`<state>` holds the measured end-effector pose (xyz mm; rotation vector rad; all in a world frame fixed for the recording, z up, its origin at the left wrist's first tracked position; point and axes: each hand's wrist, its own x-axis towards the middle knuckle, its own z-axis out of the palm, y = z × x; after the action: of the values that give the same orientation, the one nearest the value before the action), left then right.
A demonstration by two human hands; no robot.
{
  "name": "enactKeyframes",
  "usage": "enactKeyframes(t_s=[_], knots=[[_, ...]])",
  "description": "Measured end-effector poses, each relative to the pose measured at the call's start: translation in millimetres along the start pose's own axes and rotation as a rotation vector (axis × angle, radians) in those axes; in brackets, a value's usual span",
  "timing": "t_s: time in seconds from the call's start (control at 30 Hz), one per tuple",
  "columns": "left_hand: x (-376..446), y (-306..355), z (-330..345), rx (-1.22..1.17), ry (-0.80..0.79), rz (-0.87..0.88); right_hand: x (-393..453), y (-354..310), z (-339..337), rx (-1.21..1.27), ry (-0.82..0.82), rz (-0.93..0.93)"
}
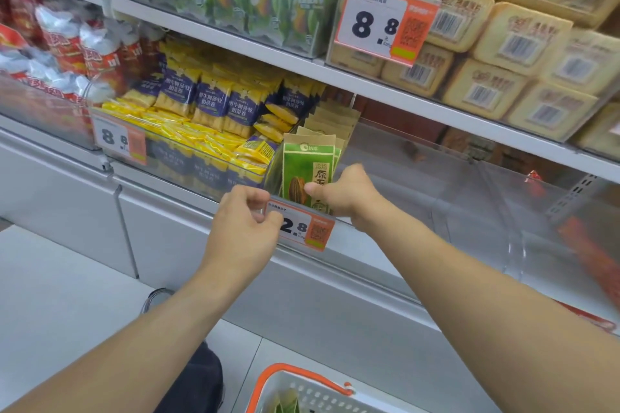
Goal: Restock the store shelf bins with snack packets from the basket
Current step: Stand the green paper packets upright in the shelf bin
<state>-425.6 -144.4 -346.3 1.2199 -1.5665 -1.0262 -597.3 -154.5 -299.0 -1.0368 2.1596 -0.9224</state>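
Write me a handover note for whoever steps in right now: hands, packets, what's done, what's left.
Left hand: pinching the price tag on the front of the clear bin.
Right hand: gripping the front green packet, standing upright at the bin's left end.
Done: a short row of matching packets stands behind it.
Left: most of that bin to the right looks bare; the basket below shows at least one more green packet. Settle this one, then keep filling.

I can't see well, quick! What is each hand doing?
Left hand: closed, pinching the price tag on the bin's front edge.
Right hand: closed, holding the green packet upright in the bin.
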Motion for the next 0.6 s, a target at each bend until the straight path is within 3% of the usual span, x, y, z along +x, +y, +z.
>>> enactKeyframes(t_s=[0.07, 0.23, 0.43, 0.6], knots=[[1, 0, 0, 0.005, 0.002, -0.002, 4, -1, 7, -0.026, -0.107, 0.029], [1, -1, 1, 0.011, -0.007, -0.01, 5, -6, 8, -0.093, -0.118, 0.017], [1, -1, 1, 0.006, -0.012, -0.015, -1, -4, 7, -0.077, 0.0, 0.001], [1, -1, 0, 0.0, -0.014, -0.022, -9, 1, 6, -0.03, 0.137, -0.125]])
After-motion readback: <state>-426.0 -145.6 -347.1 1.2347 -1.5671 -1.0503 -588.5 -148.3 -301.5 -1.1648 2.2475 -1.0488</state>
